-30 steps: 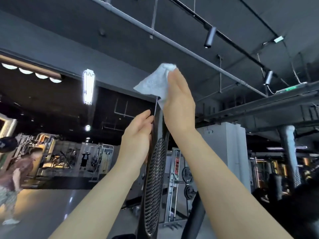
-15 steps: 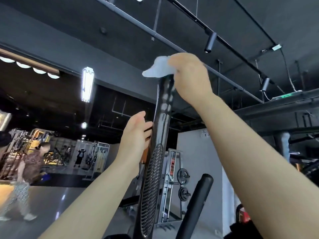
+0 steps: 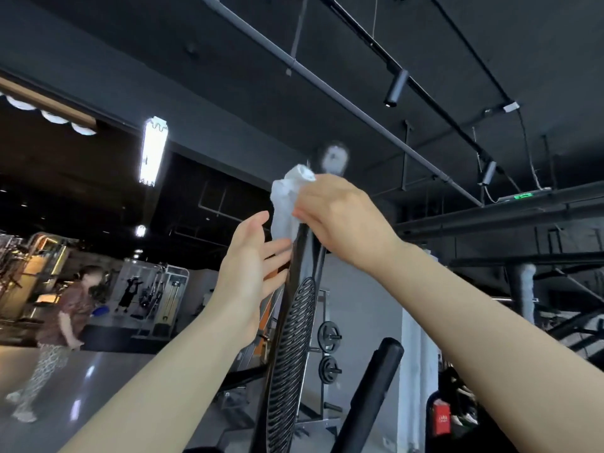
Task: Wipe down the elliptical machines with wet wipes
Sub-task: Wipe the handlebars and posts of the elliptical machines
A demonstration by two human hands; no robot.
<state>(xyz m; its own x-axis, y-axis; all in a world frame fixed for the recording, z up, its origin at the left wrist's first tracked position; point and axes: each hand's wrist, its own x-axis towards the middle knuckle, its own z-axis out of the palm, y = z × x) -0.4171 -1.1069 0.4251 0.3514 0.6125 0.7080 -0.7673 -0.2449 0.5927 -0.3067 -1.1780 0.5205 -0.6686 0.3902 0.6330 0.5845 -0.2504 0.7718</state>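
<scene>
My right grip [image 3: 340,220] pinched the wet wipe [image 3: 287,204] against the console's top edge [image 3: 302,256] | left grip [image 3: 251,259] beside it, fingers straight, steadying | advice: keep pressure even, stroke downward.

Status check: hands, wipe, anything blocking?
Right hand grips the wipe against the elliptical's upright panel. Left hand open, fingers at the panel's edge. Nothing blocking; black handlebar off to the right.
</scene>
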